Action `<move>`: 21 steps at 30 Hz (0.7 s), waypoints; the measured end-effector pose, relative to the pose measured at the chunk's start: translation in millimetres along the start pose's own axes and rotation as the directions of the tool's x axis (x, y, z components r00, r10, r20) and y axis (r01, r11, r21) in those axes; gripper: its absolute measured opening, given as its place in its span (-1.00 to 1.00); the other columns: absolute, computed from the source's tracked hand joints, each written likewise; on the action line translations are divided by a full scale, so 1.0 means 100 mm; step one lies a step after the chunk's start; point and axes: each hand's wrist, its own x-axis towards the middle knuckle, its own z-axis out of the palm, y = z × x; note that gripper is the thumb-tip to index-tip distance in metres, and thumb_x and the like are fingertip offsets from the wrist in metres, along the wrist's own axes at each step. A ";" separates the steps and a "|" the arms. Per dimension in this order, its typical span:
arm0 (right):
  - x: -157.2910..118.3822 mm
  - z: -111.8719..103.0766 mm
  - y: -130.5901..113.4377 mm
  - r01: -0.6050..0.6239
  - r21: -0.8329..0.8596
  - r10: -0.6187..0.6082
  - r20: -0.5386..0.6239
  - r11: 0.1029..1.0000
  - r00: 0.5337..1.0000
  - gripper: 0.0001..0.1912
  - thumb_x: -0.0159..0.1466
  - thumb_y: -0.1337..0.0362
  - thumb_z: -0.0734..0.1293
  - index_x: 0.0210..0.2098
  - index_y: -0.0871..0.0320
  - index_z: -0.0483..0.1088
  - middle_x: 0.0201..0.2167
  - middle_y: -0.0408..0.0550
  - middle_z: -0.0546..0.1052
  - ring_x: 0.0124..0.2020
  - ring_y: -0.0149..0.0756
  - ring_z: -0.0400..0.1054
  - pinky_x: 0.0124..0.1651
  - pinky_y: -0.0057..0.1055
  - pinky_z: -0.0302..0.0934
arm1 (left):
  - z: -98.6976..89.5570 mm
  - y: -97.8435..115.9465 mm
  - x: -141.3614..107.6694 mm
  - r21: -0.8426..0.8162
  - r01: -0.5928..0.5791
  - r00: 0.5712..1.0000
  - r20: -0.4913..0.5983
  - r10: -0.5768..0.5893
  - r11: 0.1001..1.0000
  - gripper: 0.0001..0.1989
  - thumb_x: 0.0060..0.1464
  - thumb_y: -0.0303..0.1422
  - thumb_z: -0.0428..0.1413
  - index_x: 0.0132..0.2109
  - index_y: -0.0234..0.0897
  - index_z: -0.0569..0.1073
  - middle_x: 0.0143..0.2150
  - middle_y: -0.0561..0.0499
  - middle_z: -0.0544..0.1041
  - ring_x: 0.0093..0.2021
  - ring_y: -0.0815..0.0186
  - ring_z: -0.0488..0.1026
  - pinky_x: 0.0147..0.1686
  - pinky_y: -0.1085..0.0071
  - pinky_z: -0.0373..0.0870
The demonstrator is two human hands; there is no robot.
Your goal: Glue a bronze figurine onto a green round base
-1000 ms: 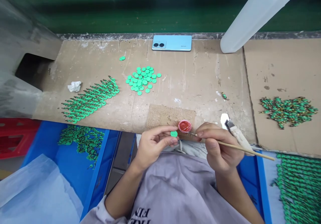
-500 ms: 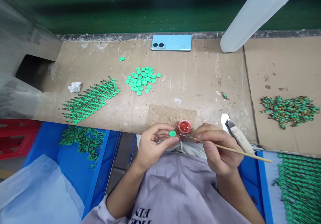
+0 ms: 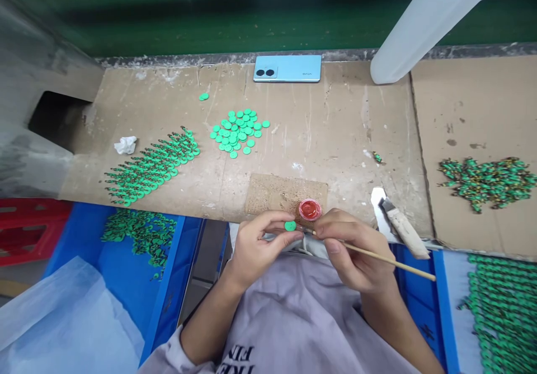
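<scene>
Between thumb and fingers, my left hand (image 3: 260, 245) pinches a small round green disc (image 3: 290, 226) at the table's front edge. My right hand (image 3: 356, 245) is closed on a thin brush (image 3: 390, 261) with a wooden handle, its tip pointing left close to the disc. Whether the tip touches the disc I cannot tell. Just beyond my hands, a small round pot of red paint (image 3: 310, 210) stands on a brown board (image 3: 268, 192). Farther back lies a loose group of similar green discs (image 3: 235, 133).
Rows of green pieces (image 3: 153, 167) and crumpled tissue (image 3: 125, 145) lie left. A phone (image 3: 287, 69) and white post (image 3: 432, 27) are at the back. A blade tool (image 3: 403, 228) and a green-gold pile (image 3: 489, 181) lie right. Blue crates (image 3: 168, 284) flank my lap.
My right hand has moved left with the brush, bringing its tip nearer the green disc. My left hand still holds the disc, nearly in place.
</scene>
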 end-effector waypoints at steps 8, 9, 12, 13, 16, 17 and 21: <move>0.01 0.02 0.00 0.026 -0.024 -0.025 0.026 0.999 0.999 -0.86 0.44 0.40 0.26 -0.11 0.09 0.45 -0.41 -0.04 0.58 -0.40 -0.21 0.53 -0.35 -0.30 0.43 | 0.00 -0.02 -0.02 0.069 -0.097 0.995 -0.004 0.097 0.993 -0.82 0.07 -0.36 0.42 -0.17 -0.22 0.64 -0.28 0.00 0.76 -0.29 0.20 0.75 -0.27 0.46 0.71; 0.01 0.02 0.00 0.024 -0.027 -0.023 0.026 0.999 0.999 -0.85 0.44 0.40 0.26 -0.11 0.09 0.45 -0.41 -0.04 0.58 -0.40 -0.21 0.52 -0.36 -0.31 0.43 | -0.01 -0.01 -0.02 0.079 -0.097 0.995 -0.003 0.097 0.992 -0.82 0.07 -0.36 0.42 -0.17 -0.22 0.64 -0.28 0.00 0.76 -0.29 0.19 0.75 -0.28 0.45 0.71; 0.01 0.03 0.01 0.021 -0.034 -0.020 0.030 0.999 0.999 -0.84 0.42 0.41 0.25 -0.11 0.08 0.45 -0.42 -0.05 0.57 -0.41 -0.20 0.52 -0.37 -0.31 0.43 | -0.01 -0.01 -0.03 0.098 -0.102 0.995 0.001 0.102 0.990 -0.82 0.07 -0.36 0.41 -0.17 -0.22 0.64 -0.29 0.00 0.75 -0.30 0.20 0.75 -0.27 0.44 0.71; 0.01 0.03 0.01 0.019 -0.035 -0.018 0.032 0.999 0.999 -0.83 0.41 0.42 0.25 -0.12 0.08 0.45 -0.42 -0.06 0.57 -0.42 -0.20 0.52 -0.36 -0.31 0.43 | -0.01 -0.01 -0.03 0.103 -0.103 0.995 0.002 0.103 0.989 -0.83 0.07 -0.35 0.42 -0.17 -0.22 0.64 -0.29 0.01 0.75 -0.30 0.20 0.74 -0.26 0.43 0.72; 0.01 0.03 0.02 0.005 -0.039 -0.004 0.040 0.999 0.999 -0.84 0.41 0.42 0.25 -0.13 0.08 0.44 -0.42 -0.06 0.56 -0.42 -0.22 0.51 -0.35 -0.30 0.44 | -0.01 -0.02 -0.03 0.114 -0.112 0.994 0.005 0.112 0.987 -0.83 0.08 -0.31 0.41 -0.18 -0.21 0.64 -0.30 0.01 0.75 -0.31 0.20 0.74 -0.27 0.42 0.72; 0.02 0.03 0.02 0.000 -0.042 0.002 0.041 0.999 0.999 -0.84 0.41 0.42 0.25 -0.13 0.08 0.44 -0.42 -0.07 0.56 -0.42 -0.22 0.50 -0.35 -0.31 0.43 | -0.01 -0.02 -0.03 0.119 -0.119 0.993 0.005 0.119 0.986 -0.83 0.09 -0.30 0.41 -0.18 -0.21 0.64 -0.31 0.01 0.75 -0.32 0.21 0.74 -0.27 0.42 0.72; 0.03 0.03 0.01 0.039 -0.099 -0.031 0.086 0.994 0.996 -0.86 0.46 0.41 0.25 -0.11 0.09 0.44 -0.39 -0.06 0.59 -0.40 -0.25 0.51 -0.32 -0.31 0.46 | -0.03 -0.03 -0.02 0.215 -0.208 0.978 0.020 0.209 0.954 -0.88 0.15 -0.33 0.37 -0.17 -0.21 0.64 -0.30 0.01 0.75 -0.34 0.24 0.73 -0.31 0.46 0.69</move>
